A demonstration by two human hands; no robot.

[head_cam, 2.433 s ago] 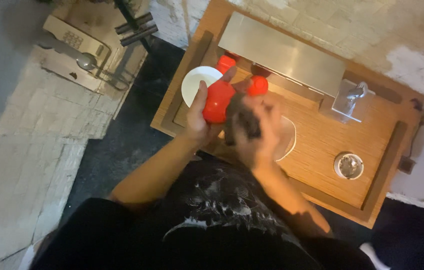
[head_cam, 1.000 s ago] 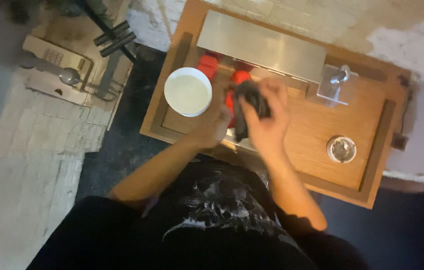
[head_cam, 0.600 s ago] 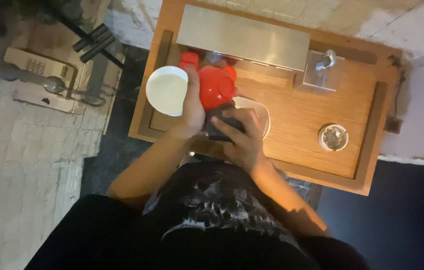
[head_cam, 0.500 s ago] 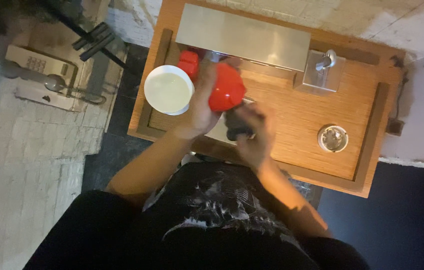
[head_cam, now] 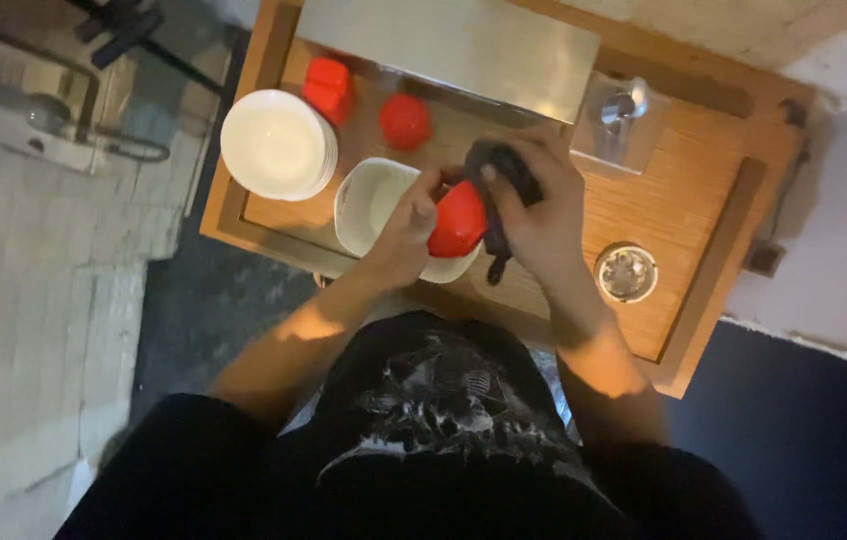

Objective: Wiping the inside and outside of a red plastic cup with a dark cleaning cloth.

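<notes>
My left hand (head_cam: pixel 404 235) grips a red cup (head_cam: pixel 457 220) over a white bowl (head_cam: pixel 374 200) in the wooden sink. Pressed against the cup is a dark cloth or sponge (head_cam: pixel 499 170), and my right hand (head_cam: pixel 539 205) is closed around it. The cup lies tilted between both hands. Behind them, near the metal panel, sit two more red cups (head_cam: pixel 329 85) (head_cam: pixel 405 121). A stack of white plates (head_cam: pixel 274 145) rests at the left end of the basin.
The wooden sink frame (head_cam: pixel 694 250) has a round metal drain (head_cam: pixel 626 272) at the right and a metal tap (head_cam: pixel 624 105) on a glass block. A steel panel (head_cam: pixel 454 45) covers the back. Grey tiled floor and a metal stand (head_cam: pixel 64 130) lie to the left.
The red cup and both hands have shifted slightly right, above the white bowl. My right hand with the dark cloth has come up against the cup.
</notes>
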